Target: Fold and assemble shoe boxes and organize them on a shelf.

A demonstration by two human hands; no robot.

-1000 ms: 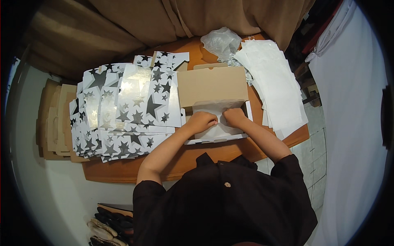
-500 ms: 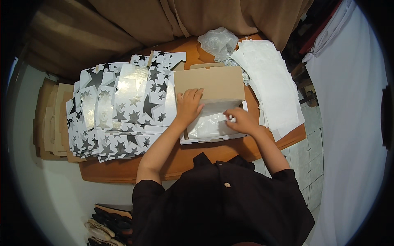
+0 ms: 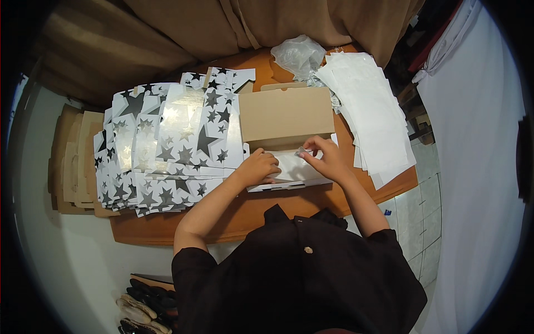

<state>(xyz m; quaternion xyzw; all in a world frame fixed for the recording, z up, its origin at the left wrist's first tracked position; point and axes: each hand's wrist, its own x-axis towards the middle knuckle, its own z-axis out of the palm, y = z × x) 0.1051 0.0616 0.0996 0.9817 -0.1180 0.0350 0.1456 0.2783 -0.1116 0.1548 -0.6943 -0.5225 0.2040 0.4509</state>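
Note:
In front of me stands a cardboard box [image 3: 287, 114] with its brown lid raised and a white outer side along the front. White sheet material [image 3: 292, 170] lies inside it. My left hand [image 3: 258, 168] rests over the box's left side, its fingers spread on the white sheet. My right hand [image 3: 325, 155] is above the sheet's right part, thumb and fingertips pinched on a small greyish packet [image 3: 302, 152]. The packet looks shiny and partly see-through; what it contains cannot be made out.
Left of the box lie stacked white cardboard pieces with black stars [image 3: 183, 145], then plain brown cardboard [image 3: 83, 161] by the wall. White paper sheets [image 3: 370, 111] fan out at the right. A crumpled clear plastic bag [image 3: 300, 55] sits behind the box. Shoes [image 3: 144, 306] are at lower left.
My left hand has come down from the raised lid to the sheet inside. The right hand has risen slightly, and the small packet now shows in its fingertips.

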